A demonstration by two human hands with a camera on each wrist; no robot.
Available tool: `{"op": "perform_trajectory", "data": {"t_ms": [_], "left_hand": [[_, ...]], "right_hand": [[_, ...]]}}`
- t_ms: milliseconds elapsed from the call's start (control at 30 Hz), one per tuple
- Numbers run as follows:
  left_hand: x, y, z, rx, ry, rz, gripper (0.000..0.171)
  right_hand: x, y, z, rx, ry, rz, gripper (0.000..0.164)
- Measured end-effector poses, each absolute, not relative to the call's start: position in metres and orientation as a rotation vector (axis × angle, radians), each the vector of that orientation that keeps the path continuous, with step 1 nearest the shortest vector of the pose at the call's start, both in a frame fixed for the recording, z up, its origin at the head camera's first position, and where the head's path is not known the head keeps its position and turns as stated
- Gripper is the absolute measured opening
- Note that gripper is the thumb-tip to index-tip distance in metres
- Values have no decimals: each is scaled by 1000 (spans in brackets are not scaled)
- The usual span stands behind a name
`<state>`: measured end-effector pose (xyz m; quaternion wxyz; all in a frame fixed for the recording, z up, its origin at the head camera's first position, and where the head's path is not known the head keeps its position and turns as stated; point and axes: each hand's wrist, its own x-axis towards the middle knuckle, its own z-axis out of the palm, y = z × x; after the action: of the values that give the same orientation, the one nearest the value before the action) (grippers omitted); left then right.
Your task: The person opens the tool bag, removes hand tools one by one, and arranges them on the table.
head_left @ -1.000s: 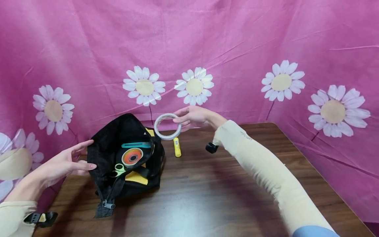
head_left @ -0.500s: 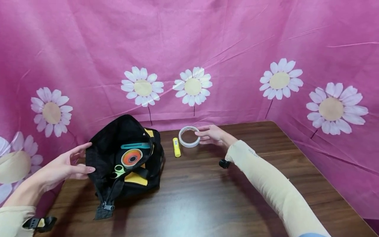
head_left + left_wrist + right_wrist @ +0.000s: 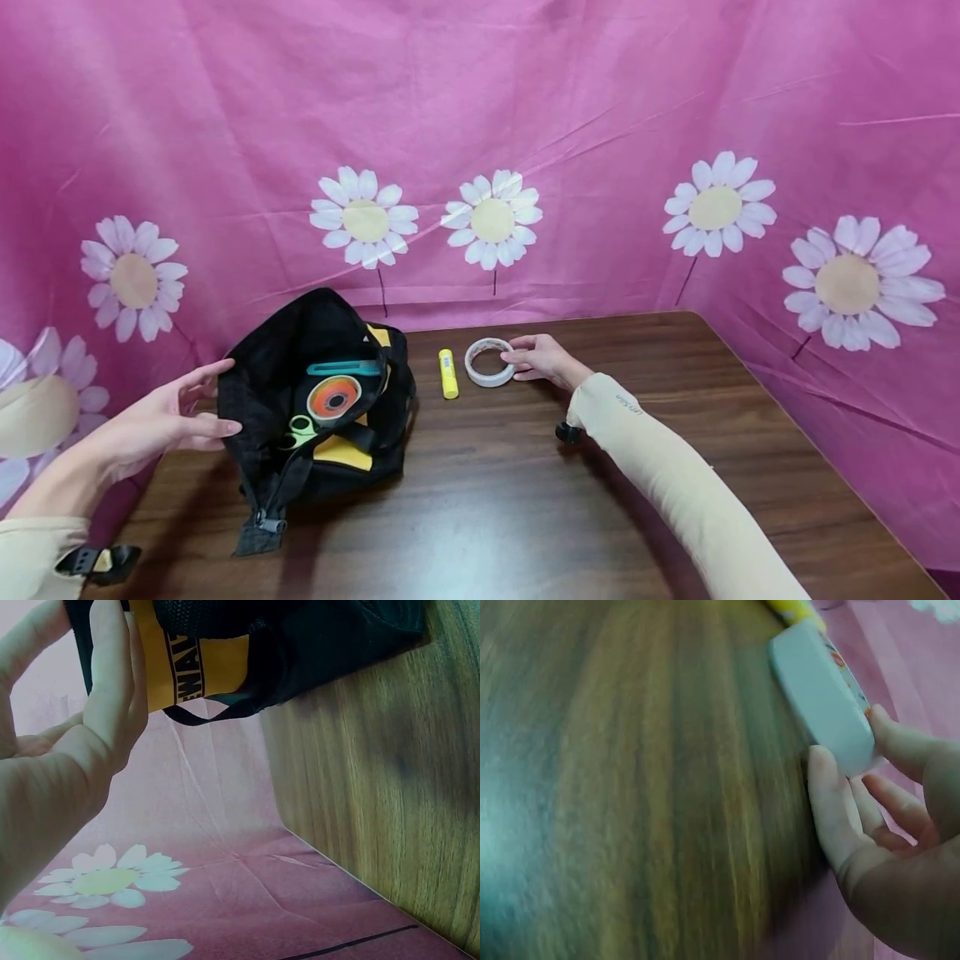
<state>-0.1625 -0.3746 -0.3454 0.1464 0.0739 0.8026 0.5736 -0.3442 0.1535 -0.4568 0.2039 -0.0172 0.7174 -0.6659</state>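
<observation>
On the left of the table a black tool bag (image 3: 300,333) with yellow patches gapes open. My left hand (image 3: 161,421) grips its left rim between thumb and fingers; the left wrist view has this hand (image 3: 97,712) beside the yellow lettered patch (image 3: 199,667). Inside the bag show a teal box cutter (image 3: 343,368), an orange-labelled roll of tape (image 3: 333,398) and green-handled scissors (image 3: 302,431). My right hand (image 3: 546,360) pinches the right side of a white roll of tape (image 3: 480,381), which lies flat at the table's back, or nearly so.
A yellow glue stick (image 3: 447,373) lies between the bag and the white tape roll. Behind the brown wooden table (image 3: 525,500) hangs a pink curtain (image 3: 585,125) with white flowers.
My right hand has carried the white roll of tape rightward and down from beside the bag to the tabletop, right of the glue stick. The left hand keeps its grip on the bag.
</observation>
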Motion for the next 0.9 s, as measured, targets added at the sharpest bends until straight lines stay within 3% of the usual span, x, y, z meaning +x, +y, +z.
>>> {"op": "perform_trajectory", "data": {"t_ms": [900], "left_hand": [[-153, -376, -354, 171, 2307, 1670, 97]], "right_hand": [[-337, 139, -461, 20, 2146, -1767, 62]]}}
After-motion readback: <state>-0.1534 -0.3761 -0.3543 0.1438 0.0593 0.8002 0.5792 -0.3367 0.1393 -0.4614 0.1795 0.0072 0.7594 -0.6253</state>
